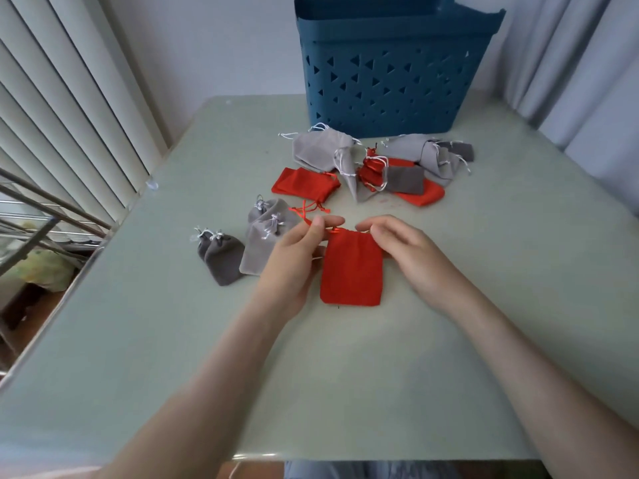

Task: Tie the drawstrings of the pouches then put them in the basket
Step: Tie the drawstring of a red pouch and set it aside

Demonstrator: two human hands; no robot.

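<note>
In the middle of the table [345, 375], a red pouch [351, 271] lies flat with its mouth facing away. Left hand [297, 257] pinches the red drawstring [302, 214] between thumb and forefinger at the pouch's top left corner. Right hand [411, 250] is curled over the top right corner, pinching it I think, fingertips are kinda hidden. A few tied grey pouches [242, 243] sit just left, a loose pile of pouches [380, 164] further back, blue basket [390, 81] behind that.
</note>
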